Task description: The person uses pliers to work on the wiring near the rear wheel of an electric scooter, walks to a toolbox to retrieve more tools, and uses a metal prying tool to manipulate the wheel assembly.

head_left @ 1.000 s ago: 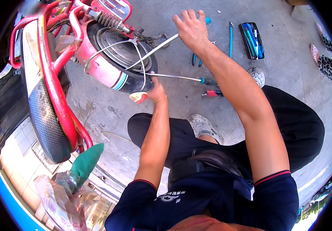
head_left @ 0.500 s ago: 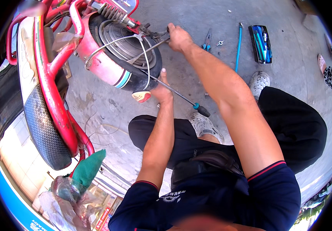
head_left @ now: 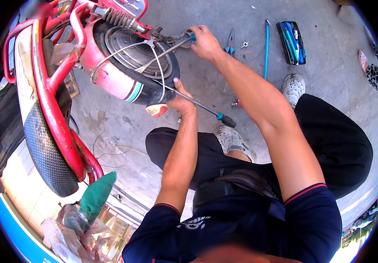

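A small wheel with a dark tyre (head_left: 175, 75) sits under the pink mudguard (head_left: 115, 79) of a red-framed vehicle. My right hand (head_left: 205, 43) is closed round the handle of a screwdriver; its long shaft (head_left: 167, 51) crosses the wheel, the tip near the tyre's inner edge. My left hand (head_left: 182, 100) grips the tyre at its near side, thumb against the rubber and the other fingers mostly hidden. Beside that hand a second screwdriver (head_left: 206, 110), with a black and teal handle, stays lodged at the tyre edge, its handle sticking out free.
On the concrete floor lie pliers (head_left: 230, 43), a small metal part (head_left: 245, 44), a blue hose (head_left: 266, 52) and a black tool tray (head_left: 292, 43). A coil spring (head_left: 119, 17) stands above the wheel. Plastic bags (head_left: 72, 234) are at lower left. Another person's foot (head_left: 363, 60) shows at right.
The whole view has shifted slightly. My right hand has turned a little on the screwdriver, so its teal collar now shows. My left hand keeps its place on the tyre.
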